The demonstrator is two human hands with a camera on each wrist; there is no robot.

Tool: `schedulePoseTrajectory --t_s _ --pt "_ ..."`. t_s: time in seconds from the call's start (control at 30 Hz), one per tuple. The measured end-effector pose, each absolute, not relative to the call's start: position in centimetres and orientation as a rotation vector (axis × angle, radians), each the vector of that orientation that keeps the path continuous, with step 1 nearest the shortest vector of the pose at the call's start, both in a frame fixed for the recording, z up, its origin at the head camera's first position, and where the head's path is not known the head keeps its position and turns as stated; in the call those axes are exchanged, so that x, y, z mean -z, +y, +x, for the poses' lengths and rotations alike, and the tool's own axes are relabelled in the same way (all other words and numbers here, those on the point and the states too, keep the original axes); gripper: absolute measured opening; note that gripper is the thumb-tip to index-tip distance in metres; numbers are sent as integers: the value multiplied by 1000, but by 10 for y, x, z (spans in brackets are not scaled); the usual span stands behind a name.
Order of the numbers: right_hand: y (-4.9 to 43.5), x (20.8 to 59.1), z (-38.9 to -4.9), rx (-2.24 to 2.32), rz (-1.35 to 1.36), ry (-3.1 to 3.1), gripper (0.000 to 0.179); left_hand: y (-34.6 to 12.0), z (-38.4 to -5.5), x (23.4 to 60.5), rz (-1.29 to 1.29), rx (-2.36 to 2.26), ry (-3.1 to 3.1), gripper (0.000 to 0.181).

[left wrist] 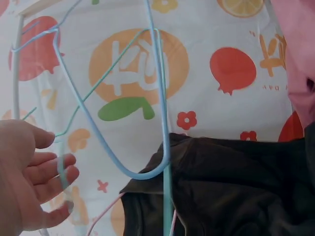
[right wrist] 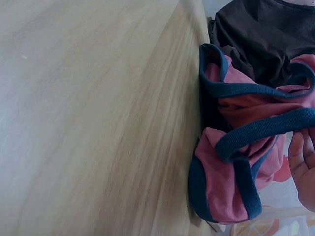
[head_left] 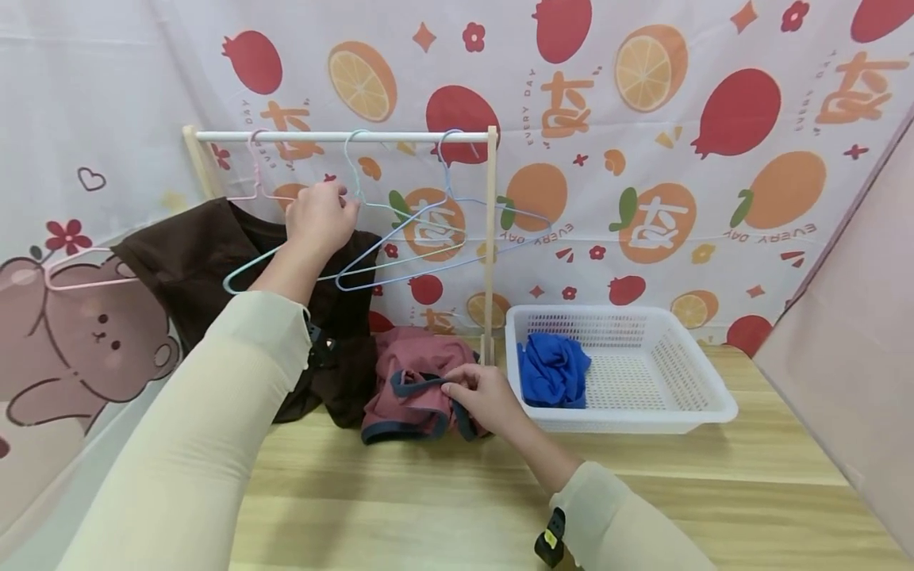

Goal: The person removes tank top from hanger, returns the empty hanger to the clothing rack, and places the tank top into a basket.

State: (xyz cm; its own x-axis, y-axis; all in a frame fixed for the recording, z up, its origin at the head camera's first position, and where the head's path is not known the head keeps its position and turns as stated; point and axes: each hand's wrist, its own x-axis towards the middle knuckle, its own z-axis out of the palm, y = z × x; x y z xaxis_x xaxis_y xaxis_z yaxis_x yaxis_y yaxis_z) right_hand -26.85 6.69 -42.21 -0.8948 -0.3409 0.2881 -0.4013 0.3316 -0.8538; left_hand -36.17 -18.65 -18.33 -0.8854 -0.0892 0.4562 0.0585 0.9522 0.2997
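At the rack, my left hand (head_left: pixel 323 216) has its fingers loosely curled around the mint-green hanger (left wrist: pixel 106 73) near its neck, thumb on the near side. A light-blue hanger (head_left: pixel 400 230) hangs just to the right. Lower down, my right hand (head_left: pixel 489 399) pinches the dark-blue trim of a pink garment (head_left: pixel 428 353) between thumb and fingers. That garment lies bunched on the table, its trimmed openings facing me, as the right wrist view (right wrist: pixel 268 130) shows. On the left, a dark brown sleeveless top (head_left: pixel 193 262) hangs from a pink hanger (head_left: pixel 78 258), partly behind my left forearm.
The clothes rack has a white rail (head_left: pixel 314 136) and a wooden post (head_left: pixel 490 262). A white perforated basket (head_left: pixel 685 418) stands right of it, with a crumpled blue cloth (head_left: pixel 553 369) inside. Behind hangs a fruit-print curtain (head_left: pixel 607 119); the wooden table (head_left: pixel 400 507) spreads in front.
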Motion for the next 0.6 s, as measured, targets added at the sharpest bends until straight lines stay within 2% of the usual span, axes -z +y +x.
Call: schedulePoseTrajectory --t_s 0.13,0.23,0.43,0.6 --pt "66 424 -274 -1667 641 -2453 19 -177 -351 181 -16 399 -2565 45" --pt "64 426 -278 -1742 558 -2413 18 -167 -338 181 -108 355 -2463 40" --pt "57 425 -280 -1932 304 -2289 17 -142 -306 189 -442 268 -2164 26" --pt "49 427 -280 -1997 183 -2256 17 -122 -281 219 -757 207 -2022 22"
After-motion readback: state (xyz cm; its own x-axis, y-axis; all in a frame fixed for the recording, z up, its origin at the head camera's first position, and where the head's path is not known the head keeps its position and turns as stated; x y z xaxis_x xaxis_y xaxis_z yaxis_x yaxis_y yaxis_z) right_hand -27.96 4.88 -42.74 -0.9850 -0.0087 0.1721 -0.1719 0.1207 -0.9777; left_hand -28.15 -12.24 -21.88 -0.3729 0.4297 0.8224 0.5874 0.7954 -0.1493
